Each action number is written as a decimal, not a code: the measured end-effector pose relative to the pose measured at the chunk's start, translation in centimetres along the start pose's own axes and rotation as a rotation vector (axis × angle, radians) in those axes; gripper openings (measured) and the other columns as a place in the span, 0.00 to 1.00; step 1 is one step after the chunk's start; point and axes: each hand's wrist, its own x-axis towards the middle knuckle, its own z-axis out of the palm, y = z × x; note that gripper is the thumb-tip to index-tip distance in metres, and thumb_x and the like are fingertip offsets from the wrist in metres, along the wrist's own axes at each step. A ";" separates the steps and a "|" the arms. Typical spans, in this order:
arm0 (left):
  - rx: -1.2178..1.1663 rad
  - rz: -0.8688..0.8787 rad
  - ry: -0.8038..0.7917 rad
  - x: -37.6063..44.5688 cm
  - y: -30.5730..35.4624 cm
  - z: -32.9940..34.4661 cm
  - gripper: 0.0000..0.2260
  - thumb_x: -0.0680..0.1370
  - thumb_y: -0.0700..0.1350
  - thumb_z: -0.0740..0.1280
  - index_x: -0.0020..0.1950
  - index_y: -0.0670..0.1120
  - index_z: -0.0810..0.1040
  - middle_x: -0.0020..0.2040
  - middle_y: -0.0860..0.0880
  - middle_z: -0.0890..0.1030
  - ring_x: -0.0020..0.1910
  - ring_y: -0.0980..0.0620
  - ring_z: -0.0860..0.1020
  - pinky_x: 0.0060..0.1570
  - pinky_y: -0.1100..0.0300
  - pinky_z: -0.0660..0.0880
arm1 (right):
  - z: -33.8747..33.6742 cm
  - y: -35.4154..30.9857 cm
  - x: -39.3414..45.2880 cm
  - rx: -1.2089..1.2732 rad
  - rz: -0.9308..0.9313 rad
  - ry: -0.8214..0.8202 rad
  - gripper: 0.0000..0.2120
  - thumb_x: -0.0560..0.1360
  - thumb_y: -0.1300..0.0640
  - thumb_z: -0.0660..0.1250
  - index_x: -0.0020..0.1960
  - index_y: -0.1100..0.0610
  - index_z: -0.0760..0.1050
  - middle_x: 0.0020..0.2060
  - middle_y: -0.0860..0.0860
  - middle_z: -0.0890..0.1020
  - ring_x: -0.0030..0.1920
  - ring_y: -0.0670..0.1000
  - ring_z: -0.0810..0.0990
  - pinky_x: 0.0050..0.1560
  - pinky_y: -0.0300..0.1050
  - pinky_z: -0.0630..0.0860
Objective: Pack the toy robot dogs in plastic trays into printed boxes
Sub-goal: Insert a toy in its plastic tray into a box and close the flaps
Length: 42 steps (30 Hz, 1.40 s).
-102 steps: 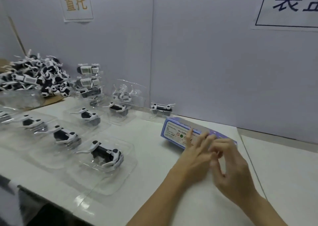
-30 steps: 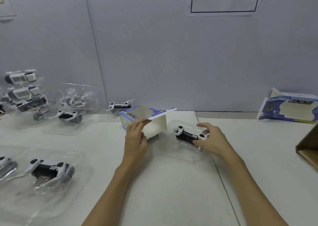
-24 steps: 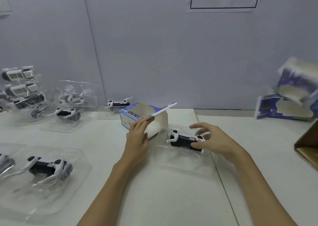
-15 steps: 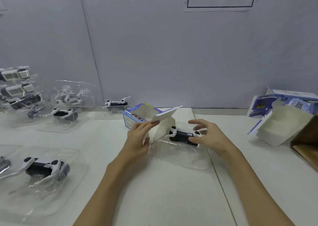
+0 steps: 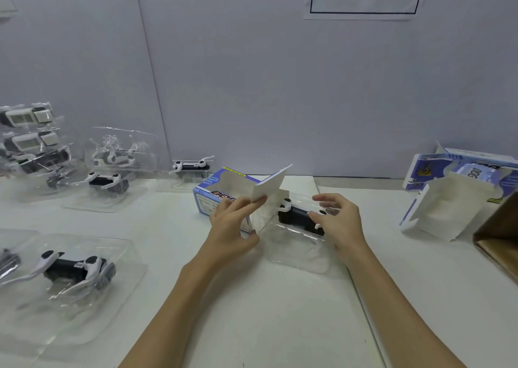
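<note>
Near the back edge of the white counter (image 5: 252, 325), at its middle, a printed box (image 5: 217, 192) lies on its side with its open end turned toward the right. The left hand (image 5: 232, 224) holds this box at the open end: its fingers are curled round the raised white flap (image 5: 269, 184), pinching the flap's lower edge, while the thumb lies low against the box mouth.

Just to the right of that opening sits a clear plastic tray (image 5: 297, 251) carrying a black-and-white toy robot dog (image 5: 298, 216). The tray's left end touches or overlaps the box mouth; how far it is inside cannot be told. The right hand (image 5: 340, 222) grips the tray's right end, fingers curved over the top near the dog's rear and thumb at the near side, so the dog lies between the two hands, directly left of the right grip.

At the left edge of the counter lies another dog in a tray (image 5: 75, 269), and more trayed dogs (image 5: 108, 181) stand along the back-left. Toward the right edge, opened printed boxes (image 5: 459, 194) lie beside a brown carton (image 5: 501, 233).
</note>
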 end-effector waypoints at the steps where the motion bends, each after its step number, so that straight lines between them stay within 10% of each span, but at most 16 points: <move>1: 0.008 -0.010 -0.002 -0.1 0.0 -0.1 0.32 0.70 0.42 0.67 0.75 0.56 0.75 0.63 0.62 0.76 0.54 0.51 0.66 0.67 0.41 0.67 | 0.1 0.0 -0.1 -0.008 0.000 0.000 0.16 0.71 0.68 0.76 0.52 0.49 0.82 0.53 0.50 0.81 0.58 0.53 0.80 0.59 0.57 0.81; 7: 0.071 0.014 0.063 -0.1 0.0 0.5 0.30 0.71 0.41 0.68 0.73 0.56 0.77 0.59 0.57 0.79 0.52 0.46 0.69 0.70 0.38 0.62 | 0.6 -0.2 -0.2 -0.029 -0.008 -0.029 0.15 0.78 0.64 0.67 0.61 0.51 0.79 0.64 0.54 0.75 0.66 0.53 0.76 0.41 0.48 0.83; 12: 0.060 0.089 0.087 -0.1 0.0 1.1 0.31 0.71 0.31 0.70 0.74 0.50 0.77 0.58 0.53 0.79 0.55 0.42 0.69 0.73 0.39 0.62 | -0.2 -1.1 -0.7 -0.139 -0.146 -0.185 0.17 0.80 0.62 0.65 0.56 0.42 0.84 0.69 0.50 0.73 0.60 0.29 0.72 0.38 0.22 0.72; 18: 0.142 0.080 -0.115 0.1 -0.4 0.3 0.33 0.73 0.46 0.63 0.80 0.57 0.66 0.81 0.55 0.64 0.83 0.47 0.53 0.78 0.53 0.48 | 0.2 -1.2 -1.0 -0.323 -0.124 -0.175 0.11 0.80 0.52 0.68 0.46 0.41 0.87 0.68 0.48 0.76 0.74 0.50 0.67 0.66 0.43 0.66; 21: 0.130 0.068 -0.084 0.2 -0.6 0.1 0.34 0.73 0.47 0.64 0.80 0.58 0.66 0.77 0.60 0.70 0.79 0.46 0.64 0.76 0.53 0.53 | 0.3 -1.1 -1.0 -0.312 -0.178 -0.122 0.12 0.79 0.57 0.67 0.44 0.46 0.87 0.61 0.51 0.79 0.69 0.49 0.71 0.66 0.42 0.71; 23: 0.133 0.094 -0.037 0.4 -0.8 0.2 0.34 0.72 0.47 0.67 0.80 0.57 0.67 0.72 0.60 0.76 0.72 0.47 0.70 0.74 0.51 0.58 | 0.5 -0.9 -1.1 -0.199 -0.191 -0.051 0.13 0.79 0.59 0.66 0.43 0.49 0.87 0.58 0.51 0.79 0.65 0.49 0.74 0.49 0.33 0.78; 28: 0.135 0.089 0.036 0.7 -0.7 1.0 0.35 0.71 0.44 0.69 0.80 0.55 0.68 0.63 0.57 0.80 0.63 0.48 0.73 0.70 0.51 0.62 | 1.1 -0.2 -0.9 -0.051 -0.174 0.126 0.14 0.79 0.61 0.64 0.42 0.51 0.85 0.52 0.45 0.80 0.60 0.49 0.79 0.59 0.60 0.80; 34: 0.139 0.111 0.025 0.4 -1.0 0.6 0.36 0.70 0.42 0.66 0.79 0.57 0.70 0.66 0.57 0.80 0.67 0.50 0.72 0.71 0.59 0.57 | 0.5 0.2 0.0 -0.200 -0.176 -0.086 0.11 0.81 0.58 0.67 0.60 0.46 0.80 0.62 0.53 0.76 0.37 0.25 0.77 0.40 0.22 0.70; 42: 0.159 0.108 0.091 0.6 -0.5 0.9 0.32 0.73 0.40 0.67 0.78 0.53 0.72 0.61 0.55 0.83 0.61 0.47 0.76 0.67 0.47 0.66 | 2.0 -0.2 -1.2 -0.082 -0.139 0.023 0.15 0.79 0.64 0.62 0.51 0.48 0.83 0.59 0.51 0.75 0.59 0.43 0.77 0.49 0.56 0.84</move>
